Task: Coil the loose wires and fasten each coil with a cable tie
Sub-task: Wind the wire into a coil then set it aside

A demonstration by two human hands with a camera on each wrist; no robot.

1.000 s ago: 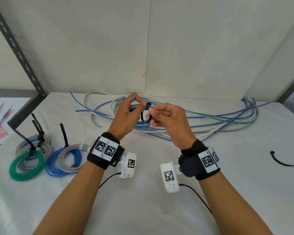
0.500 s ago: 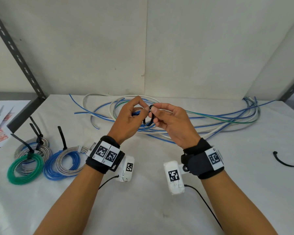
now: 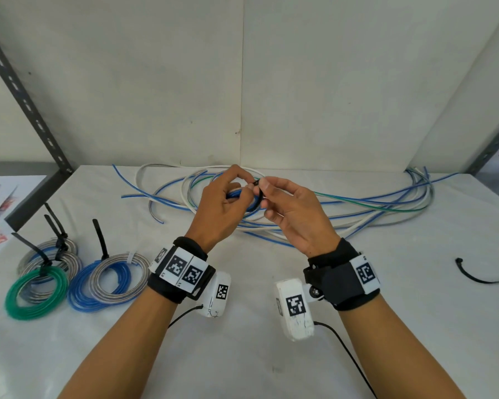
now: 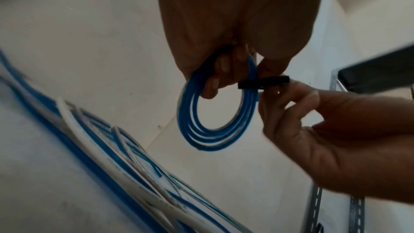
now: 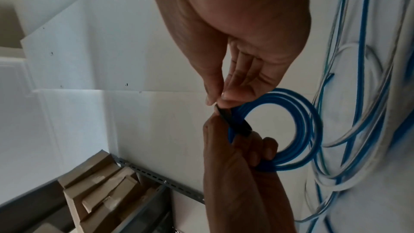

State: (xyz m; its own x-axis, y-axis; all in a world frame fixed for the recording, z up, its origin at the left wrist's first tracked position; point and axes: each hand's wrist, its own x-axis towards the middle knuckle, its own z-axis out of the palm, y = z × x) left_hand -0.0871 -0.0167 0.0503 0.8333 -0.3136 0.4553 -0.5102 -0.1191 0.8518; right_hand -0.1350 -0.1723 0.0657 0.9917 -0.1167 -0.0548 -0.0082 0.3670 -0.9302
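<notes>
Both forearms reach forward side by side and are raised above the table (image 3: 386, 326), with the two hands meeting over the loose wires (image 3: 357, 208). The left hand (image 3: 218, 208) has its back turned up; its fingers (image 4: 220, 75) are curled through the blue coil (image 4: 215, 116) and hold it hanging, while thumb and forefinger arch toward the other hand. The right hand (image 3: 293, 214) has its back up too; its thumb and forefinger pinch the black cable tie (image 4: 264, 83) at the coil's upper edge, and the other fingers are bent loosely under the palm. The fingertips of both hands nearly touch. Each wrist wears a black strap.
</notes>
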